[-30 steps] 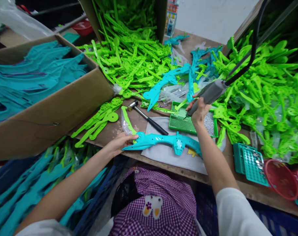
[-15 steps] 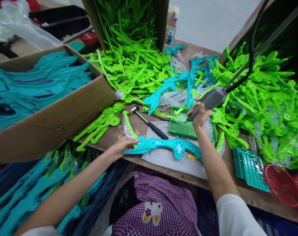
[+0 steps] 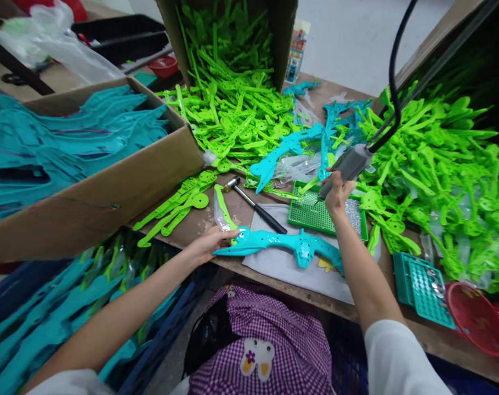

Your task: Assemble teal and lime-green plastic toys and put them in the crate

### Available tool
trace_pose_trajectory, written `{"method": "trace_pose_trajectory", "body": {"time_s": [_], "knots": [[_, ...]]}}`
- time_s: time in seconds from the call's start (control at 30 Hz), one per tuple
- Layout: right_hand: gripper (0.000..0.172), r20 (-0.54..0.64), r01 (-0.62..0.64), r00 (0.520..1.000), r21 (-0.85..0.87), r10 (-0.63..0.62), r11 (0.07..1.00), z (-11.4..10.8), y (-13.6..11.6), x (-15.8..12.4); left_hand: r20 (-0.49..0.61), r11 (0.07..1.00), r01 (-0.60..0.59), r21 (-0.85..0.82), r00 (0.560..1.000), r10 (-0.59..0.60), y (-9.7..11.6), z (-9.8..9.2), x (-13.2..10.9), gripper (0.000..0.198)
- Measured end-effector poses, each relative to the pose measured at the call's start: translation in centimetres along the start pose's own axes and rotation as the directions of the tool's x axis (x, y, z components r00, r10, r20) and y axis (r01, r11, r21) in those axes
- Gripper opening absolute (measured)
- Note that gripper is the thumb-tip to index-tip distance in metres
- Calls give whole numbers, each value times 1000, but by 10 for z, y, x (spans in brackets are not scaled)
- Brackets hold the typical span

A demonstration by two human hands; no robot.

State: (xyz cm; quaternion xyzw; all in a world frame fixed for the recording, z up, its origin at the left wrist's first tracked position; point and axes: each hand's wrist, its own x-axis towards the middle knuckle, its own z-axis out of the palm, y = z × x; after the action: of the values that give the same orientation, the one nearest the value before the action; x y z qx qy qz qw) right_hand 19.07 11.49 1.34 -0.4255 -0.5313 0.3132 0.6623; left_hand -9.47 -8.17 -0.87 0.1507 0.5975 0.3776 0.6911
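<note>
Two hands busy: my left hand (image 3: 210,245) pinches the left tip of the long turquoise plastic moulding (image 3: 274,241) lying on the counter (image 3: 200,218); light, stiff, probably slick. My right hand (image 3: 335,192) grips a grey power driver (image 3: 349,163) beyond it.

The left hand (image 3: 208,244) pins the teal toy piece (image 3: 280,244) on the counter (image 3: 200,219); the right hand (image 3: 335,192) grips a grey power screwdriver (image 3: 346,167) over the green screw tray (image 3: 311,211).
</note>
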Motion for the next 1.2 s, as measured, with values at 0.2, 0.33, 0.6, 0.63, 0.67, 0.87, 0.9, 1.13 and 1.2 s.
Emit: {"method": "trace_pose_trajectory", "body": {"time_s": [0.2, 0.33, 0.6, 0.63, 0.67, 0.87, 0.9, 1.13, 1.2], "knots": [[51, -33, 2, 999, -18, -2, 1000, -2, 5, 1, -2, 1000, 19, 3, 1000, -19, -2, -2, 1, 52], [49, -25, -3, 1000, -33, 2, 999, -3, 6, 1, -13, 1000, 29, -4, 1000, -29, -1, -2, 1, 50], [52, -45, 23, 999, -60, -25, 998, -6, 12, 1, -21, 1000, 14, 14, 1000, -13, 1, 1, -1, 43], [53, -48, 19, 999, -66, -22, 998, -6, 12, 1, -16, 1000, 6, 17, 1000, -6, 0, 1, -1, 42], [54, -47, 13, 999, -70, -16, 997, -6, 12, 1, -13, 1000, -1, 19, 1000, 2, 0, 1, -1, 41], [51, -30, 4, 1000, -49, -6, 999, -3, 11, 1, -29, 1000, 1, 6, 1000, -1, 1, 2, -2, 40], [52, -34, 12, 999, -45, -13, 999, -3, 10, 1, -33, 1000, 4, 0, 999, -4, 1, 2, -2, 41], [56, -102, 50, 993, -35, -53, 998, -10, -18, 5, -8, 1000, -8, -13, 1000, 8, 0, 1, 0, 40], [54, -132, 58, 990, 14, -55, 998, -7, -39, -3, -13, 1000, -11, -21, 1000, 11, 0, 2, -1, 38]]}}
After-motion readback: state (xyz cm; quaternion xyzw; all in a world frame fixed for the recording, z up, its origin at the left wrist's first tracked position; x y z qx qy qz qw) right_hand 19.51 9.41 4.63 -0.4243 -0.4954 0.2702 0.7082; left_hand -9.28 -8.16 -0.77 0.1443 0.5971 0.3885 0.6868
